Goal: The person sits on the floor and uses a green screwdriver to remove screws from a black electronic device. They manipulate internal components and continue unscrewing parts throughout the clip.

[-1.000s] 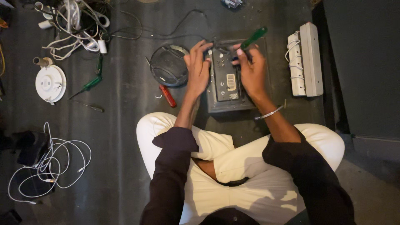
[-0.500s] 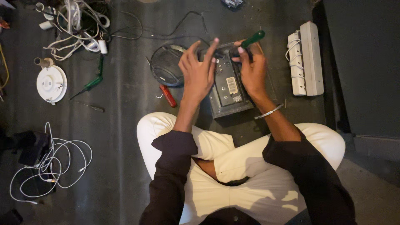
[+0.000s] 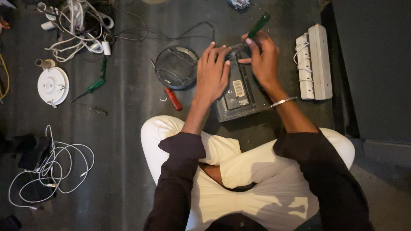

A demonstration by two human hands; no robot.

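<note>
Pressing flat on the grey box [image 3: 240, 92] still — left hand [image 3: 212, 75], fingers spread, right hand [image 3: 264, 60] gripping green screwdriver [image 3: 258, 26], now more upright.

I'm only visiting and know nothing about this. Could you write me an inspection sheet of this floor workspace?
Surface: dark floor, person seated cross-legged.
Job's things: dark box-shaped device; green-handled screwdriver.
Clutter: round black cover, red-handled tool, second green screwdriver, white round fitting.
Hands: left hand rests on the device; right hand holds the screwdriver.
Cables: white cord; tangled cables.
Surroundings: white power strips.
</note>
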